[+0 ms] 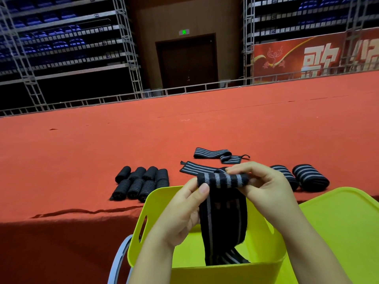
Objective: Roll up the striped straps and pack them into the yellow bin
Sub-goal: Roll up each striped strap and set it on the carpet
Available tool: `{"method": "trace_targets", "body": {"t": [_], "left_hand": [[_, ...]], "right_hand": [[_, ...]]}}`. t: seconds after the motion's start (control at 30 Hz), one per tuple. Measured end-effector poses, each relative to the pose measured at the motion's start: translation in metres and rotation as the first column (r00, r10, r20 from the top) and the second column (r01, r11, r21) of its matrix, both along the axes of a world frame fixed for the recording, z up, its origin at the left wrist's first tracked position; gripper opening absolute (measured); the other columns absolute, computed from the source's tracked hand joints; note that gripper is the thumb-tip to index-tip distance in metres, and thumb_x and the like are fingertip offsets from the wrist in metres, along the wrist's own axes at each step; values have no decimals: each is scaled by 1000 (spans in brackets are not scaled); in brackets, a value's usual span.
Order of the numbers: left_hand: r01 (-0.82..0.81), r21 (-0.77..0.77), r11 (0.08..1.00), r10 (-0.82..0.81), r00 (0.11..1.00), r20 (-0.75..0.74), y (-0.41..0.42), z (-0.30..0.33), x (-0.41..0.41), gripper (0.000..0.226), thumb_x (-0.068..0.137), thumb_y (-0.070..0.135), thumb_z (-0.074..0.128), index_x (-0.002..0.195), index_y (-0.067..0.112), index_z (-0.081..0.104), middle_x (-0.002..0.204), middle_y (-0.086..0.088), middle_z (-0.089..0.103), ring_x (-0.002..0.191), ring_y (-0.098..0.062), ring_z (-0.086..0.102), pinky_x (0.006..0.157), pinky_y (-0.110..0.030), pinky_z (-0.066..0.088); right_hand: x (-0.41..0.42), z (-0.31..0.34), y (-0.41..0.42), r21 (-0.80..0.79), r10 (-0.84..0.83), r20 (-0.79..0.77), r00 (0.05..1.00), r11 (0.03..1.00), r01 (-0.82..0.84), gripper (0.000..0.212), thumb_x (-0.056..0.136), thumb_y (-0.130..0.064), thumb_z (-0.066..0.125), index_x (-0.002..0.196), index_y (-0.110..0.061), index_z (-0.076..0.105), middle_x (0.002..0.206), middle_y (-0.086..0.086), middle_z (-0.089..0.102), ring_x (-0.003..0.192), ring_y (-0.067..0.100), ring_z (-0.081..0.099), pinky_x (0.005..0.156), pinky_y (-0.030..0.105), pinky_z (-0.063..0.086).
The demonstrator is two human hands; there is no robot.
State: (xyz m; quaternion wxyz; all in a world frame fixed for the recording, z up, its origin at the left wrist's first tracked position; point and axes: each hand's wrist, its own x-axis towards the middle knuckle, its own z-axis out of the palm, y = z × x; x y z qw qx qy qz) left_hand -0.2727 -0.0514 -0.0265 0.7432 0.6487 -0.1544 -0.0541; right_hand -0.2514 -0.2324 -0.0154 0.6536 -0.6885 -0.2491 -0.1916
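Nearest the camera, the yellow plastic bin [155, 203] sits directly below both hands, with the strap's loose tail drooping into it; whether anything else lies inside is hidden. The left hand [184, 210] pinches one end of the black strap with grey stripes [222, 179], and the right hand [264, 187] pinches the other end, where a small roll is starting. To roll well, keep the edges aligned and the tail taut, turning tightly. Beyond the left hand, finished black rolls [141, 183] lie on the red-covered counter [82, 152]; beyond the right, two striped rolls [309, 177] and flat straps [213, 153].
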Motion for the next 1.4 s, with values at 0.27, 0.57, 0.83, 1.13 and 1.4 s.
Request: {"method": "trace_targets", "body": {"t": [0.27, 0.57, 0.83, 1.13, 1.4], "left_hand": [[-163, -14, 986, 163, 987, -3, -7, -4, 5, 72, 65, 58, 76, 118, 12, 60, 118, -15, 68, 109, -29, 66, 87, -42, 53], [-120, -91, 989, 125, 991, 43, -2, 1, 0, 59, 66, 29, 76, 122, 28, 59, 107, -7, 72, 96, -21, 69, 80, -31, 56], [-99, -78, 992, 104, 993, 57, 1, 3, -7, 66, 74, 7, 67, 133, 32, 51, 118, -11, 69, 110, -26, 66, 83, -29, 54], [-96, -83, 992, 101, 993, 61, 1, 6, -6, 59, 76, 14, 65, 133, 22, 50, 110, -11, 72, 101, -22, 69, 82, -31, 56], [-125, -33, 992, 128, 986, 105, -2, 3, -6, 50, 77, 9, 64, 124, 19, 50, 96, -11, 73, 88, -23, 69, 74, -29, 54]], "right_hand": [[6, -6, -3, -145, 10, 85, 996, 989, 3, 49, 73, 7, 57, 93, -33, 74, 109, -14, 67, 109, 6, 62, 94, 22, 48], [-5, 0, -12, 56, 290, -380, 878, 955, -292, 63, 70, -65, 66, 124, -33, 60, 119, -7, 67, 108, 13, 65, 80, 39, 58], [-13, 3, -8, -37, 197, -322, 926, 975, -220, 58, 64, -31, 70, 120, -33, 57, 111, -13, 70, 94, 5, 69, 65, 21, 54], [-12, 1, -8, -32, 202, -316, 927, 974, -224, 47, 85, -5, 65, 124, -29, 57, 111, -15, 69, 101, 8, 67, 78, 29, 57], [-10, -1, -13, -186, 155, -208, 966, 963, -195, 40, 76, -20, 77, 110, -37, 64, 112, -10, 69, 106, 9, 64, 97, 38, 50]]}}
